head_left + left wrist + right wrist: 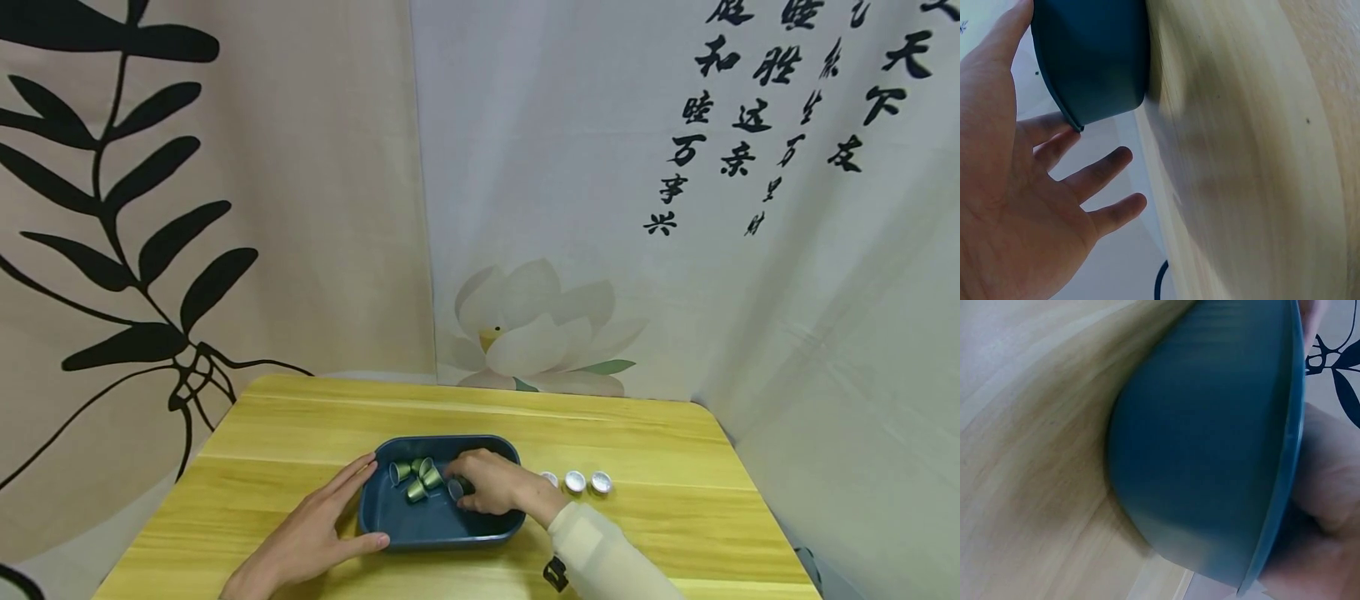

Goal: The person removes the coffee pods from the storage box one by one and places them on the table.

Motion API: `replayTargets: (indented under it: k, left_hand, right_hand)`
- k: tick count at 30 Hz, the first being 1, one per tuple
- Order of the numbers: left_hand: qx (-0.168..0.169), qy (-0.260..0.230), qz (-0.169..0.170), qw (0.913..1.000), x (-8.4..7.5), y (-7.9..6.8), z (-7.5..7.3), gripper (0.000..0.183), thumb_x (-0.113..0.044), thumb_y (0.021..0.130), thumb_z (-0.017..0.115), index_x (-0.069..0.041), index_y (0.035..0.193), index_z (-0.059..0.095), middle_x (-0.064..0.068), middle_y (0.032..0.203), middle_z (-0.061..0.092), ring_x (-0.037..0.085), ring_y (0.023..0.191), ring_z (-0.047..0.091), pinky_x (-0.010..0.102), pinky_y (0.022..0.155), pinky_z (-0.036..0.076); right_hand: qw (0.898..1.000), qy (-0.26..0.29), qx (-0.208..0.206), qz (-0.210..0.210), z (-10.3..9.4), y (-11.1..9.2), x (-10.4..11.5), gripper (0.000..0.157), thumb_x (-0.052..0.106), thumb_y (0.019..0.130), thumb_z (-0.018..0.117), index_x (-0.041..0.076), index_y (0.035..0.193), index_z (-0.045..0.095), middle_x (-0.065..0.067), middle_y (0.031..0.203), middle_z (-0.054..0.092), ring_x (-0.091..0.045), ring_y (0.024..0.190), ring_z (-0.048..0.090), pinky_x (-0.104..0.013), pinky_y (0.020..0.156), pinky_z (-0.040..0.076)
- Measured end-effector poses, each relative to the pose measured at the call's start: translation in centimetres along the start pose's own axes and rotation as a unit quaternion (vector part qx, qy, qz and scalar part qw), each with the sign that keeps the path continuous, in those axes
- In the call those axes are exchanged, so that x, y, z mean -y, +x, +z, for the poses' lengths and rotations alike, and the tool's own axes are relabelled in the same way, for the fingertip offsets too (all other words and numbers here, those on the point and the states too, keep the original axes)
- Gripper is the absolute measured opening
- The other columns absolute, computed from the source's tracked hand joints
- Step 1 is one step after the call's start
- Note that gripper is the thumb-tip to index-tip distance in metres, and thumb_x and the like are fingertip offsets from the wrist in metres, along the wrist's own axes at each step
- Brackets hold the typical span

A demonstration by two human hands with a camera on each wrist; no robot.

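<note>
A dark blue tray [427, 529] sits on the table with several green coffee capsules [417, 490] lying loose in its left half. At its left end is my left hand [309, 533], thumb and fingers spread around the corner and touching the rim. The left wrist view shows the tray's outer wall [1094, 56] beside the spread fingers [1104, 175]. Reaching over the right rim, my right hand [491, 483] pinches a dark capsule [457, 488] inside the tray. In the right wrist view, the tray wall [1204, 450] hides the fingertips and capsule.
Three capsules with silvery-white tops [575, 482] stand in a row right of the tray, one partly behind the right wrist. Beneath everything is a wooden table [660, 533]. Printed curtains [337, 208] hang behind its far edge.
</note>
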State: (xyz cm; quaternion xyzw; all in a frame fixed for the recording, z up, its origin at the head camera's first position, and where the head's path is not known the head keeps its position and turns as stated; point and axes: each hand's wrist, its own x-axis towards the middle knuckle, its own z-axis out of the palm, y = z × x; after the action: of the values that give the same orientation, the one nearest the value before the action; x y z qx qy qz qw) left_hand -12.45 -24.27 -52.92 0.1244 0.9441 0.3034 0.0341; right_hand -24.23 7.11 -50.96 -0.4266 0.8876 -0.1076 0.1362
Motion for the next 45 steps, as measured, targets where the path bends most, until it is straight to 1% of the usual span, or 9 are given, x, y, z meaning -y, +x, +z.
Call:
replayTargets:
  k: [4, 10, 17, 22, 27, 30, 35, 43, 45]
  left_hand:
    - [-0.001, -0.005, 0.007, 1.0, 0.0, 0.0, -0.1, 0.111, -0.074, 0.094, 0.08, -0.012, 0.177, 0.039, 0.009, 0.188, 0.032, 0.048, 0.164, 0.047, 0.073, 0.12, 0.052]
    - [0.0, -0.01, 0.011, 0.9999, 0.0, 0.0, -0.1, 0.111, -0.074, 0.094, 0.08, -0.012, 0.177, 0.04, 0.01, 0.187, 0.033, 0.049, 0.164, 0.047, 0.073, 0.12, 0.052]
    - [-0.001, -0.007, 0.01, 0.9999, 0.1, 0.0, -0.1, 0.11, -0.073, 0.094, 0.081, -0.012, 0.177, 0.039, 0.009, 0.187, 0.033, 0.048, 0.163, 0.048, 0.072, 0.119, 0.052]
    - [-0.003, -0.006, 0.011, 0.9999, 0.1, 0.0, -0.1, 0.11, -0.073, 0.095, 0.08, -0.013, 0.177, 0.04, 0.008, 0.187, 0.033, 0.048, 0.163, 0.049, 0.071, 0.119, 0.053]
    - [-0.006, -0.002, 0.011, 0.9999, 0.0, -0.1, 0.0, 0.109, -0.073, 0.095, 0.08, -0.012, 0.176, 0.04, 0.009, 0.187, 0.034, 0.049, 0.162, 0.049, 0.073, 0.119, 0.052]
    - [-0.007, 0.004, 0.007, 0.9999, 0.0, -0.1, 0.0, 0.11, -0.074, 0.094, 0.08, -0.012, 0.176, 0.04, 0.008, 0.187, 0.034, 0.047, 0.163, 0.049, 0.073, 0.12, 0.052]
    - [-0.009, 0.004, 0.003, 0.9999, 0.0, -0.1, 0.2, 0.111, -0.075, 0.094, 0.08, -0.012, 0.176, 0.04, 0.008, 0.187, 0.034, 0.046, 0.163, 0.049, 0.072, 0.121, 0.052]
    - [-0.006, -0.008, 0.005, 0.9999, 0.2, 0.0, 0.2, 0.111, -0.074, 0.094, 0.081, -0.011, 0.176, 0.041, 0.009, 0.187, 0.033, 0.048, 0.163, 0.048, 0.074, 0.121, 0.051]
    - [-0.005, -0.009, 0.006, 0.9999, 0.3, 0.0, 0.2, 0.111, -0.074, 0.094, 0.08, -0.011, 0.176, 0.041, 0.01, 0.187, 0.033, 0.049, 0.163, 0.048, 0.074, 0.121, 0.051]
  right_hand:
    - [1.0, -0.005, -0.002, -0.004, 0.1, 0.0, 0.0, 0.042, 0.025, 0.103, 0.085, 0.022, 0.144, 0.077, 0.003, 0.138, 0.077, -0.012, 0.13, 0.072, -0.029, 0.108, 0.063]
    - [1.0, -0.008, -0.003, -0.003, 0.0, -0.1, -0.1, 0.04, 0.025, 0.103, 0.086, 0.023, 0.142, 0.079, 0.005, 0.136, 0.078, -0.01, 0.127, 0.072, -0.026, 0.105, 0.063]
    - [1.0, 0.008, -0.01, -0.009, -0.2, -0.5, -0.2, 0.037, 0.024, 0.102, 0.087, 0.02, 0.138, 0.079, 0.002, 0.128, 0.078, -0.007, 0.113, 0.072, -0.022, 0.095, 0.063]
    - [1.0, 0.019, -0.021, -0.009, -0.3, -1.0, -0.3, 0.038, 0.027, 0.102, 0.088, 0.018, 0.138, 0.079, 0.002, 0.125, 0.078, -0.005, 0.109, 0.071, -0.022, 0.094, 0.062]
    - [0.998, 0.042, -0.044, -0.013, -0.5, -1.5, -0.2, 0.036, 0.026, 0.102, 0.088, 0.016, 0.135, 0.079, 0.002, 0.122, 0.078, 0.001, 0.092, 0.065, -0.018, 0.086, 0.058]
    - [0.996, 0.068, -0.062, -0.023, -0.6, -1.8, -0.3, 0.036, 0.023, 0.101, 0.088, 0.012, 0.134, 0.079, -0.001, 0.12, 0.079, 0.001, 0.085, 0.066, -0.016, 0.081, 0.057]
    - [0.99, 0.102, -0.092, -0.031, -0.7, -2.4, -0.6, 0.038, 0.021, 0.1, 0.089, 0.007, 0.134, 0.078, -0.004, 0.121, 0.079, -0.001, 0.091, 0.071, -0.015, 0.081, 0.059]
    - [0.982, 0.137, -0.129, -0.024, -1.1, -3.7, -1.0, 0.036, 0.023, 0.101, 0.089, 0.012, 0.133, 0.078, -0.002, 0.123, 0.08, -0.007, 0.097, 0.075, -0.017, 0.081, 0.06]
    - [0.978, 0.155, -0.136, -0.02, -1.1, -4.0, -1.0, 0.035, 0.023, 0.101, 0.088, 0.011, 0.133, 0.078, -0.002, 0.124, 0.08, -0.009, 0.1, 0.076, -0.021, 0.083, 0.062]
